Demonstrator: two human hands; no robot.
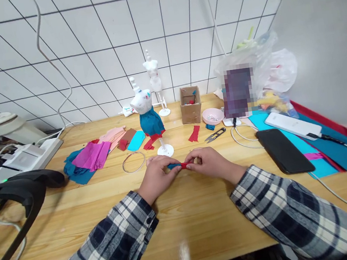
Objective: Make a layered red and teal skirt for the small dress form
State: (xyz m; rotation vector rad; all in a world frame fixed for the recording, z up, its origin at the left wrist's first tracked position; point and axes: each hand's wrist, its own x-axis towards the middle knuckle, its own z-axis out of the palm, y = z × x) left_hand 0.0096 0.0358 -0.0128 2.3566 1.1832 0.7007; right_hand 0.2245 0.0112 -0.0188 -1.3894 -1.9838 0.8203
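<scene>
My left hand [157, 175] and my right hand [210, 162] meet low over the middle of the table, both closed. Between their pinched fingertips runs a narrow folded strip [183, 165] of thin material, blue near the left fingers and red near the right; whether it is crepe paper or cloth I cannot tell. Just beyond the left hand stands a small white mannequin [142, 102] wearing a blue skirt [151, 123] with a red hem. Red scraps [194, 133] and thread snips [215, 134] lie past the right hand.
A second mannequin [153, 75], a cardboard box [191, 112] and a pink bowl [213, 116] stand behind. Coloured sheets [92, 157] and a wire ring [134, 162] lie left. A black phone [285, 150] and white power bank [292, 125] are right; a black headset [20, 209] sits front left.
</scene>
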